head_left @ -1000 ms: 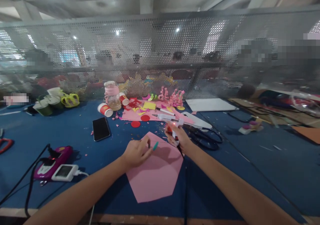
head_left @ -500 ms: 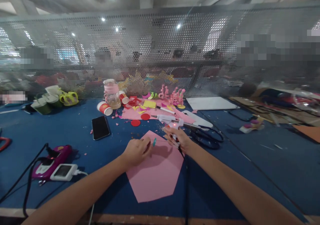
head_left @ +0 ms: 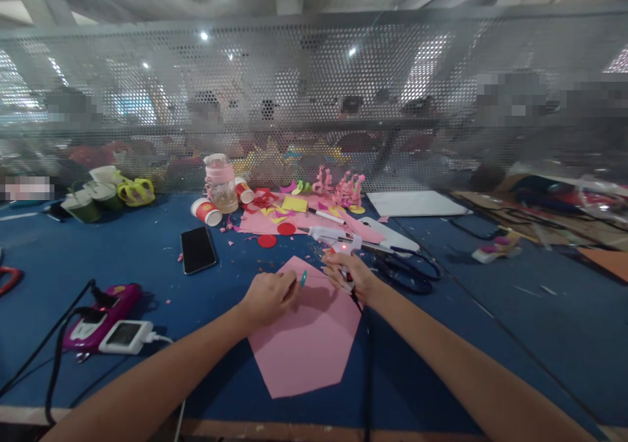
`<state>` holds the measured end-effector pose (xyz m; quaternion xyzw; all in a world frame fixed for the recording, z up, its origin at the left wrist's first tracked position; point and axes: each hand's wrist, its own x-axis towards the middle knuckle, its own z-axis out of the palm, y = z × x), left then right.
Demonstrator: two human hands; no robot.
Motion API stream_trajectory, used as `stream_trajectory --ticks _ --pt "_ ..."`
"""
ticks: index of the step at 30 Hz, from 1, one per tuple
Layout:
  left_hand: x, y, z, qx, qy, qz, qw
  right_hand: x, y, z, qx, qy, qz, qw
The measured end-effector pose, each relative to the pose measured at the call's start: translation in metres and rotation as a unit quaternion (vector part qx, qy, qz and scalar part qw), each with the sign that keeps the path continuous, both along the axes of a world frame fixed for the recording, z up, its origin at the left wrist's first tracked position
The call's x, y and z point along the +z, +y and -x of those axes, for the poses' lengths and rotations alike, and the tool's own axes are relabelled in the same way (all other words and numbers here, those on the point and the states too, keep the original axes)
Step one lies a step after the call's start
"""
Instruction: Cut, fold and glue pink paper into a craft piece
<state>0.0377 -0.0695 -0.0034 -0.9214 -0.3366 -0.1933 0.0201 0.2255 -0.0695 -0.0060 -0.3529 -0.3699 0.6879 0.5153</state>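
Observation:
My right hand (head_left: 357, 277) is wrapped round the handle of a white hot glue gun (head_left: 328, 234), whose nozzle points left and whose small red light glows. Part of an orange trigger shows by the fingers. In a pinch, my left hand (head_left: 271, 298) holds a small teal piece (head_left: 303, 278); the rest of it is hidden by the fingers. Under both hands lies a pink paper sheet (head_left: 307, 357) with angled edges, flat on the blue table. Dark-handled scissors (head_left: 409, 273) lie just beyond my right hand.
Behind the hands are paper scraps (head_left: 294, 204), a pink-topped bottle (head_left: 222, 187) and a paper cup (head_left: 206, 212). A phone (head_left: 197, 250) and a purple power strip (head_left: 110, 308) are on the left. The gun's black cord (head_left: 367, 370) runs toward me. A mesh screen (head_left: 294, 95) stands behind the table.
The fingers of my right hand have shifted slightly on the glue gun, so more of its orange trigger shows. My left hand and the pink sheet stay in place.

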Motion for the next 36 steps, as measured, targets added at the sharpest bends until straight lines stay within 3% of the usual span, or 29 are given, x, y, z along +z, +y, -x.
stream_trajectory --ticks 6,11,21,36 --pt "0.0 0.0001 -0.0007 0.004 0.008 -0.004 1.0 0.0006 -0.0003 -0.001 -0.001 0.0 0.007 1.0" --pt "-0.0004 0.0002 -0.0008 0.008 0.006 0.009 1.0 -0.003 0.0029 -0.0031 0.024 -0.026 -0.039 0.999" --pt "0.0006 0.0004 -0.0009 0.006 0.024 0.024 0.999 -0.0048 0.0039 -0.0032 0.0 0.025 -0.052 0.998" --pt "-0.0011 0.0008 -0.0018 0.0 0.019 0.006 1.0 -0.0026 0.0024 -0.0038 0.008 0.045 -0.035 0.998"
